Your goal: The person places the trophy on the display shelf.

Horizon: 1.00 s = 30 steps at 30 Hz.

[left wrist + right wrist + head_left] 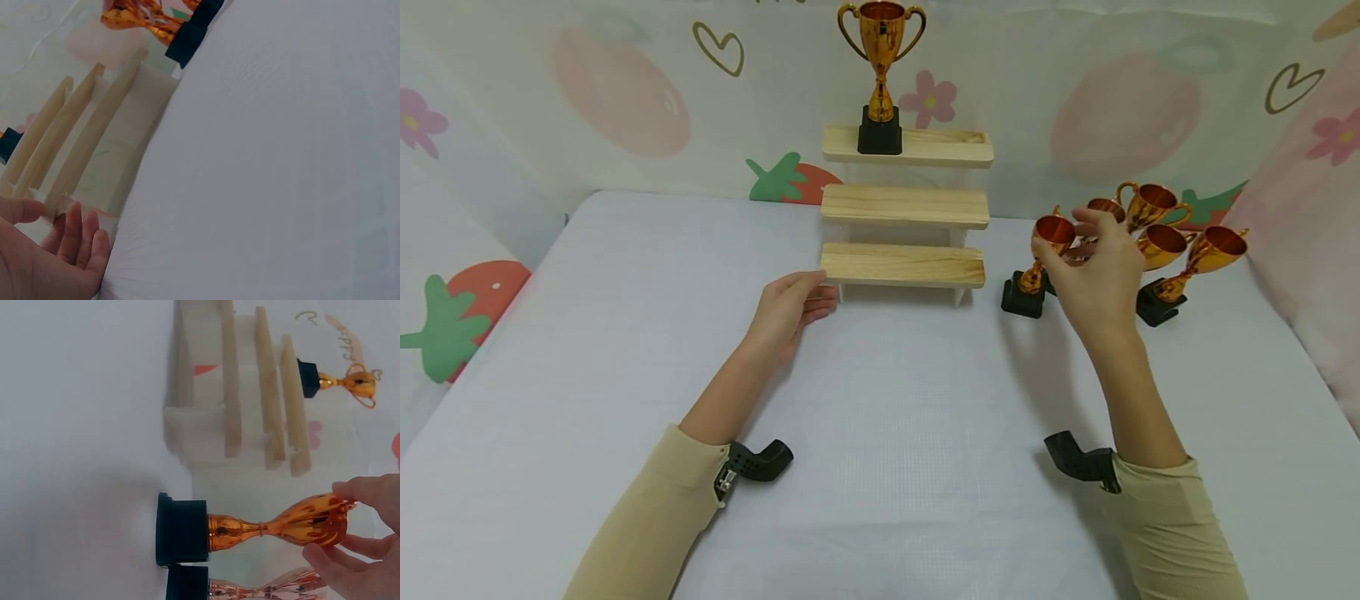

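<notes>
Fingers of the right hand (1093, 279) curl around the cup of a small trophy (1037, 267) standing upright just right of the stepped wooden shelf (904, 204), long axis vertical, black base on the table (880, 467). The left hand (790, 307) rests relaxed and empty against the shelf's lowest step, at its left end. Five small trophies cluster right of the shelf; one large trophy (881, 75) stands on its top step.

Large gold trophy (881, 62) upright on top step; cluster of small trophies (1180, 242) at right on white desk (625, 333); fruit-print backdrop (625, 92) behind.
</notes>
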Each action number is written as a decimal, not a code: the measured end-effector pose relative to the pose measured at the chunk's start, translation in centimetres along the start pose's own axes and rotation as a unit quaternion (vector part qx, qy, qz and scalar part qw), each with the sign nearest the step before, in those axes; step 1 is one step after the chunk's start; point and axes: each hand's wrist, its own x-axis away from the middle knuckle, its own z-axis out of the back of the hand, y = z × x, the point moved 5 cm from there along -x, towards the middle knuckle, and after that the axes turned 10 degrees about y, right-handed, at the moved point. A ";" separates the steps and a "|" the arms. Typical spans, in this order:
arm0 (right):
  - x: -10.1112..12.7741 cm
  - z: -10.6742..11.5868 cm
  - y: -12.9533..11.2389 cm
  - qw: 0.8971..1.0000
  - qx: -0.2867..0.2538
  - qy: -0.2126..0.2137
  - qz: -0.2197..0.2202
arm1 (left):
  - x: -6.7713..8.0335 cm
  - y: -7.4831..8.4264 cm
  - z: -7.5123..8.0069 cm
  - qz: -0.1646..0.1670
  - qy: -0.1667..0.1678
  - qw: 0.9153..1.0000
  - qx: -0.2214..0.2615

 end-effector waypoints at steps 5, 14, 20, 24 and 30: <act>0.1 -0.5 0.2 1.000 -0.005 -0.007 -0.009 | 0.0 0.0 0.0 0.000 0.003 1.000 0.004; 0.0 -1.2 0.7 1.000 -0.023 0.003 -0.009 | 0.0 0.1 0.0 0.000 0.002 1.000 0.000; 0.2 -1.7 0.7 0.999 -0.042 0.018 0.010 | 0.1 0.0 0.0 0.000 0.000 1.000 0.000; 0.3 -2.0 0.9 0.998 -0.042 0.032 0.021 | 0.1 0.0 0.0 0.000 0.000 1.000 0.003; 0.3 -2.6 1.1 0.997 -0.049 0.043 0.031 | 0.2 0.1 0.0 -0.002 0.000 1.000 -0.004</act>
